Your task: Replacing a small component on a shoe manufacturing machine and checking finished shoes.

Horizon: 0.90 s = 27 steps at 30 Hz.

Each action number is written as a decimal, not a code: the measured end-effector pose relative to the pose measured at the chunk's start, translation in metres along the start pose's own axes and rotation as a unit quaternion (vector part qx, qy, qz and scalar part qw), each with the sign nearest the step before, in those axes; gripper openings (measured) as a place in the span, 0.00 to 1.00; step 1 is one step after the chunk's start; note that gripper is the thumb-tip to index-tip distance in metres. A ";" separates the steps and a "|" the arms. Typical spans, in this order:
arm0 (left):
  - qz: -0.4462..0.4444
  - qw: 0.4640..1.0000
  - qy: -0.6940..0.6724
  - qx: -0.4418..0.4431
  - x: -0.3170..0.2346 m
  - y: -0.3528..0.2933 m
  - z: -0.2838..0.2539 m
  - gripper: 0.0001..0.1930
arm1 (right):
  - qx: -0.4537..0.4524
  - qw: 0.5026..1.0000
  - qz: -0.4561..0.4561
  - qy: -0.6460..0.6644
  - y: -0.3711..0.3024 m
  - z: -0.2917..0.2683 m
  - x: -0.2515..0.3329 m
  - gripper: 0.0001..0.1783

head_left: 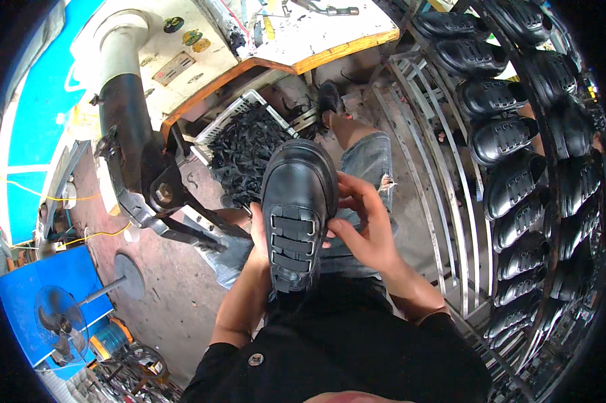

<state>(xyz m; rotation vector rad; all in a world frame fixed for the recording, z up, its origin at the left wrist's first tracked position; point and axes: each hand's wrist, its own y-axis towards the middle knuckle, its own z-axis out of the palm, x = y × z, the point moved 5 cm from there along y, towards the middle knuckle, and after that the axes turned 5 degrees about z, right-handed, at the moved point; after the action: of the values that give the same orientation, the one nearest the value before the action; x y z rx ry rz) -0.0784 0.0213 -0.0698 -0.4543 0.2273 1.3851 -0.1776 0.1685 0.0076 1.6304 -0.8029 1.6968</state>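
A black leather shoe (299,178) is held up in front of my body, its toe pointing away from me and its upper facing up. Several dark straps run through metal loops across its instep. My left hand (256,235) is wrapped round its left side, with most of the fingers hidden beneath it. At the right side, my right hand (369,232) has its thumb and bent fingers closed against the edge near the sole. Whether a small scrap or thread is also between those fingers cannot be made out.
A white plastic crate (215,125) full of black scraps stands beyond the shoe. Left of it rises a machine's dark metal arm (130,127). A wood-edged workbench (347,48) is ahead; racked black shoes (501,138) line the right. A fan (61,322) stands lower left.
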 end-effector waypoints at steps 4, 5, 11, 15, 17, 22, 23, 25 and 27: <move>-0.001 0.989 -0.144 -0.023 -0.004 -0.008 -0.010 0.58 | 0.005 1.000 0.001 -0.011 0.003 0.009 -0.002 0.40; 0.001 0.998 -0.008 0.055 -0.006 -0.011 -0.010 0.58 | 0.010 1.000 0.002 -0.009 0.003 0.011 -0.001 0.40; 0.074 0.902 -0.419 0.067 -0.006 -0.018 -0.003 0.72 | 0.046 0.998 0.029 -0.023 0.004 0.022 0.005 0.40; 0.063 0.902 -0.426 0.019 -0.013 -0.018 -0.003 0.71 | 0.060 0.998 -0.003 -0.026 0.003 0.027 0.003 0.40; 0.130 0.927 -0.309 0.170 -0.023 -0.023 0.007 0.59 | 0.077 0.997 0.006 -0.018 0.002 0.033 -0.004 0.40; 0.055 0.976 0.133 -0.166 -0.015 -0.068 -0.043 0.61 | 0.154 0.985 0.069 0.019 0.013 0.058 -0.018 0.38; 0.091 0.966 0.114 -0.212 -0.006 -0.089 -0.072 0.62 | 0.172 0.982 0.071 0.023 0.014 0.065 -0.021 0.38; 0.167 0.962 0.088 -0.197 -0.004 -0.113 -0.086 0.58 | 0.209 0.971 0.112 0.011 0.015 0.080 -0.033 0.37; 0.153 0.955 0.059 -0.248 0.002 -0.134 -0.095 0.59 | 0.245 0.961 0.131 0.012 0.015 0.099 -0.036 0.37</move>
<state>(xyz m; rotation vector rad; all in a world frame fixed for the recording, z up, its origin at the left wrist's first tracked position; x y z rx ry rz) 0.0631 -0.0335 -0.1318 -0.9512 0.0421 1.7242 -0.1289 0.0795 -0.0243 1.8802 -0.6385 2.2337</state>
